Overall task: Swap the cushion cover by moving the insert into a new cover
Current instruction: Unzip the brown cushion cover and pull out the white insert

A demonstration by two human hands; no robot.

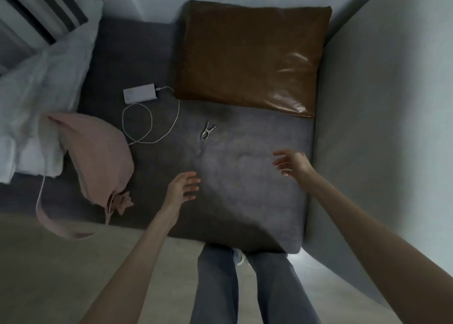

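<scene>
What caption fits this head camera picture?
Two empty hands, left and right, reach over a grey sofa toward a brown cushion.

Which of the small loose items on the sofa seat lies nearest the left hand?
The metal clip, just beyond the left hand. The white power bank and its looped cable lie farther back-left.

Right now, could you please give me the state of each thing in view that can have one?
Brown cushion: cover on, lying flat at the back of the sofa seat.
Left hand: open, empty, over the seat.
Right hand: open, empty, over the seat.
Clip: lying loose on the seat.
Power bank: cable plugged in, cable looped on the seat.
Pink bag: slumped at the seat's left edge, strap hanging off.
</scene>
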